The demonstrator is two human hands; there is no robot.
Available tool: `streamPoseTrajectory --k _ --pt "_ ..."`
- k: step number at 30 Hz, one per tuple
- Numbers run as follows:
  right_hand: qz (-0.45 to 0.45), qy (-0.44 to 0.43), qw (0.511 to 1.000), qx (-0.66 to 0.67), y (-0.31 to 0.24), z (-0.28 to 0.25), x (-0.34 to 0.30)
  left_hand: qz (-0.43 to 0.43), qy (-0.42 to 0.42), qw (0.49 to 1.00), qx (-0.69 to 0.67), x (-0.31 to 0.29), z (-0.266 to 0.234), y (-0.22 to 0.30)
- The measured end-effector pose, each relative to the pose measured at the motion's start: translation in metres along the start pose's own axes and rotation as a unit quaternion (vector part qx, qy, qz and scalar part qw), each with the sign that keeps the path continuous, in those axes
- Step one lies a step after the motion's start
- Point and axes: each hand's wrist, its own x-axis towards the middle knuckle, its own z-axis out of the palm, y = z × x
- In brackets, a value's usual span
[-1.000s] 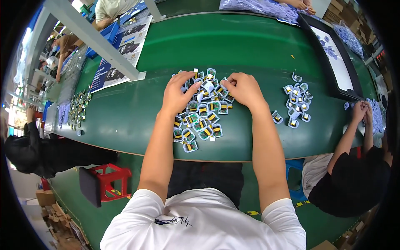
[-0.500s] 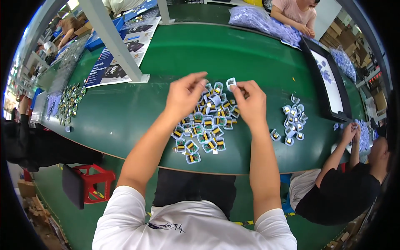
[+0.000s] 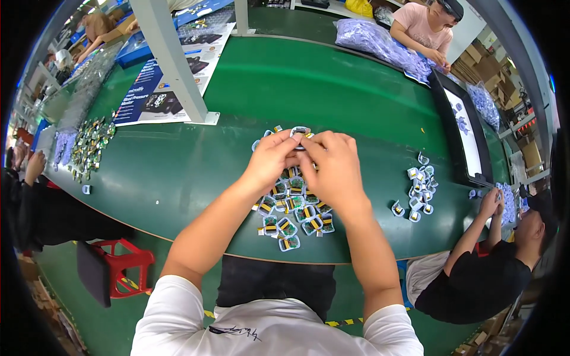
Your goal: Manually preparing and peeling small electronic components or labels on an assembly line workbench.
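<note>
Above the far end of a pile, my left hand (image 3: 270, 160) and my right hand (image 3: 336, 169) meet around one small pale-blue plastic housing (image 3: 300, 130). A dark part shows inside it. Thumbs and fingertips of both hands close on its near edge, and the fingers partly hide it. Beneath and nearer to me lie several similar housings (image 3: 288, 243), loosely heaped, with green circuit boards and yellow-and-black parts inside. My hands and wrists cover the upper part of this heap.
Right of my arm sits a smaller group of housings (image 3: 417, 199). Beyond it lies a black-framed tray (image 3: 488, 160). A grey post (image 3: 181, 77) stands on the green table (image 3: 285, 77) at left, by printed sheets and loose circuit boards (image 3: 92, 148). Co-workers sit right and far right.
My left hand, apart from the right before, has joined it at the housing. My right hand has brought the housing left and nearer. The whole view has shifted slightly.
</note>
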Motion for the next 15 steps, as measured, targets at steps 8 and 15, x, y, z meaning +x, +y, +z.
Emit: streamPoseTrajectory --k 8,15 --pt "0.096 0.022 0.947 0.305 0.029 0.01 0.003 -0.101 -0.064 0.992 0.029 -0.004 -0.009 0.014" --pt "0.045 0.026 0.975 0.216 0.033 0.011 -0.009 -0.05 0.001 0.985 0.163 -0.008 0.0 0.018"
